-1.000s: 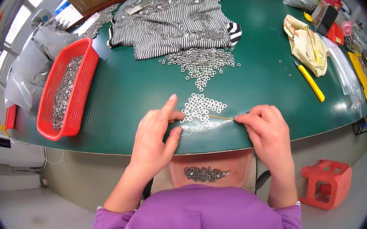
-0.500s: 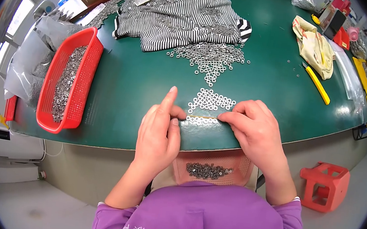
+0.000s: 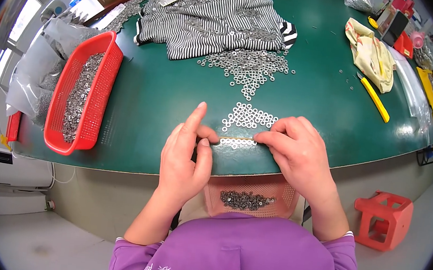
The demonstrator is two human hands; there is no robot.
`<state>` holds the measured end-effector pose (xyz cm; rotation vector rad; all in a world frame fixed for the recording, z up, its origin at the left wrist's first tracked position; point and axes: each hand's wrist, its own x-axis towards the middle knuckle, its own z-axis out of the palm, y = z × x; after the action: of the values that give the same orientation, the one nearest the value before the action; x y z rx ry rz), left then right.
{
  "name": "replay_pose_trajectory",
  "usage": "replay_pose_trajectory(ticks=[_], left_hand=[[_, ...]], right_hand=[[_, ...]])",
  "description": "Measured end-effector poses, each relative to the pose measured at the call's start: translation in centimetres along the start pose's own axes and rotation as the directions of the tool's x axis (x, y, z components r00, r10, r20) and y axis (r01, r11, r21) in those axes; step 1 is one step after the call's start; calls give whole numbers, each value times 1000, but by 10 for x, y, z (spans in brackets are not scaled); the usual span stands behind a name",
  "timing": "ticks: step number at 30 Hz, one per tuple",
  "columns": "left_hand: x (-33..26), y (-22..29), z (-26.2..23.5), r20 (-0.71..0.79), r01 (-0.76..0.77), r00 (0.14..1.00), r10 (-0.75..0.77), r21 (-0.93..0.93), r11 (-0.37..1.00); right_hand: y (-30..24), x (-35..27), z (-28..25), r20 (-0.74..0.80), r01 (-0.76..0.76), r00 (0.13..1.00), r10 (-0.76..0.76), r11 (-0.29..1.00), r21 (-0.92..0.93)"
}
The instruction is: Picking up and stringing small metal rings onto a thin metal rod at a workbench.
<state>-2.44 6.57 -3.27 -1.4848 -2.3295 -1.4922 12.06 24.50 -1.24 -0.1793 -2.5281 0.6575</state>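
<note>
**Washers lined up at the table's edge**

The main risk lay at the near edge of the green table (image 3: 138, 127). The short row of washers (image 3: 237, 143) sat right at that edge, and a nudge from either hand would likely have tipped some over. A pink basket (image 3: 252, 199) with washers in it sat just below the edge, so most strays would probably have landed there, though a sideways flick could have sent them to the floor. The small cluster of washers (image 3: 249, 116) lay just beyond the row; a careless sweep might have mixed the two groups.

The left hand (image 3: 187, 155) rested on the table edge, forefinger raised and pointing away, thumb tip touching the left end of the row. It gripped nothing; the hand was loosely open. The right hand (image 3: 293, 153) was curled, its fingertips pressed together at the right end of the row. What looked like a thin rod or wire ran along the row between the hands, but it was too fine to be sure, and whether the right fingers pinched it or merely touched the washers could not be told.

Farther off lay a scattered heap of washers (image 3: 250, 67), a striped cloth (image 3: 213, 18), a red basket (image 3: 80, 99) and a yellow knife (image 3: 374, 99).
</note>
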Motion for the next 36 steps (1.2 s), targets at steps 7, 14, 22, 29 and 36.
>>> replay_pose_trajectory(ticks=[7,14,22,29,36], left_hand=[[6,2,-1,24,42,999,-43,68,997],[8,12,-6,183,-86,982,42,244,966],[11,16,-4,239,-64,971,34,122,990],[11,10,-4,212,-70,975,60,42,997],[6,3,1,57,45,998,-42,-59,997]], right_hand=[[-4,-14,-12,96,60,994,-60,998,11],[12,-30,-39,-80,-117,991,111,990,-81],[21,-29,-37,-158,-218,968,193,964,-155],[15,-16,-26,-104,-157,984,141,975,-160],[7,-4,-10,-54,-89,995,84,991,-96]])
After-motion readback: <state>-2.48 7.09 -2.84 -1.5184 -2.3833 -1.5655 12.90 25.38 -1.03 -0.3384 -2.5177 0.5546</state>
